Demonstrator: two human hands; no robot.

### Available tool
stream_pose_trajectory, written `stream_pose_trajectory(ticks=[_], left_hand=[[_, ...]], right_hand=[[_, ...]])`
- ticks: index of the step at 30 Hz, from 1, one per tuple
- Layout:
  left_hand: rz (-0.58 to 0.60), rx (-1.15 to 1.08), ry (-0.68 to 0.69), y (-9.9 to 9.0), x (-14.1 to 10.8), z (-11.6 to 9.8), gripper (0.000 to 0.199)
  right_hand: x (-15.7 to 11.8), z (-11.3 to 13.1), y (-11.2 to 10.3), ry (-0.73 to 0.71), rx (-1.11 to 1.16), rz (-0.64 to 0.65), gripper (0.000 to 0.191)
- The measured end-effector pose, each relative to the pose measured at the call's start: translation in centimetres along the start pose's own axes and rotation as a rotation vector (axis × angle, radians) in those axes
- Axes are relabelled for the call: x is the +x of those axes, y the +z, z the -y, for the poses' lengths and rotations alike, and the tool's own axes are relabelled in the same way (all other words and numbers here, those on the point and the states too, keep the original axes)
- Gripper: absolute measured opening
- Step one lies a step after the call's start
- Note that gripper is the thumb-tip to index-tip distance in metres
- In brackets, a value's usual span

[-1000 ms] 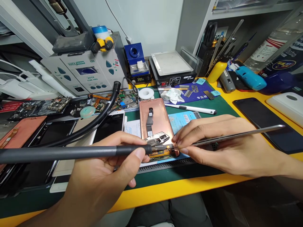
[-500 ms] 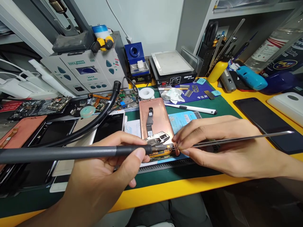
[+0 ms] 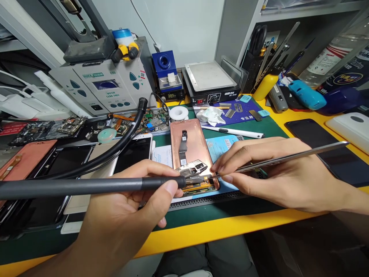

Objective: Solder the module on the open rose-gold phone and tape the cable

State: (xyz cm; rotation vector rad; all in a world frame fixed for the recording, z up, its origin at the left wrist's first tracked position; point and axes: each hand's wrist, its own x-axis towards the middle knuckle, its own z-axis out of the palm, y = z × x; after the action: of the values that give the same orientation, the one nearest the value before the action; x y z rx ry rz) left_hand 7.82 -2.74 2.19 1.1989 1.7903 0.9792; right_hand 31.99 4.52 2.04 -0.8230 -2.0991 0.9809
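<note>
My left grip (image 3: 129,209) was closed around one dark grey wand (image 3: 72,188), thumb and fingers wrapped near its front end, while my right grip (image 3: 268,173) pinched one pair of metal tweezers (image 3: 294,154) between thumb and fingertips, the other fingers curled above. The wand lay nearly level and pointed right; the tweezers slanted down to the left, their tips at the near end of one copper-coloured phone shell (image 3: 194,140). That shell lay in front of me, between and just beyond my two hands, above the green mat (image 3: 278,134) on the yellow-edged surface (image 3: 242,227). On it I counted one dark ribbon cable (image 3: 183,148) along the middle, one silvery metal part (image 3: 190,168) lower down, and one orange flex strip (image 3: 198,186) near the close edge. One light-blue card (image 3: 220,144) showed beside and under the shell. Beyond stood one large grey station (image 3: 100,96), one blue holder (image 3: 163,61) above a small display reading 385, and one heating plate (image 3: 211,79) with a red switch. Nearer lay one white spool (image 3: 178,113) and one white pen-shaped tool (image 3: 236,132). To the right were one yellow bottle (image 3: 265,86), one light-blue device (image 3: 307,94) and one black phone (image 3: 325,144). Further phones and panels lay at left, partly hidden by my hand and a black hose (image 3: 115,150), too overlapped to count.
</note>
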Motion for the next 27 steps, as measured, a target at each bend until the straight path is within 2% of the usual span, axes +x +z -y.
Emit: stream_pose_trajectory(ticks=[11, 15, 19, 24, 27], left_hand=[[-0.014, -0.001, 0.008, 0.0, 0.0, -0.1, 0.018], [-0.004, 0.003, 0.006, 0.0, -0.1, 0.0, 0.019], [0.003, 0.013, 0.013, -0.1, 0.0, 0.1, 0.019], [0.019, 0.050, 0.005, -0.2, 0.0, 0.0, 0.022], [0.044, 0.078, 0.031, -0.3, -0.1, -0.1, 0.019]], right_hand=[[0.1, -0.4, -0.3, 0.296, 0.208, -0.036, 0.010], [0.2, -0.7, -0.5, 0.388, 0.285, -0.121, 0.020], [0.4, -0.7, -0.5, 0.385, 0.319, -0.208, 0.019], [0.5, 0.1, -0.4, 0.395, 0.302, -0.032, 0.015], [0.5, 0.5, -0.3, 0.372, 0.271, -0.024, 0.016]])
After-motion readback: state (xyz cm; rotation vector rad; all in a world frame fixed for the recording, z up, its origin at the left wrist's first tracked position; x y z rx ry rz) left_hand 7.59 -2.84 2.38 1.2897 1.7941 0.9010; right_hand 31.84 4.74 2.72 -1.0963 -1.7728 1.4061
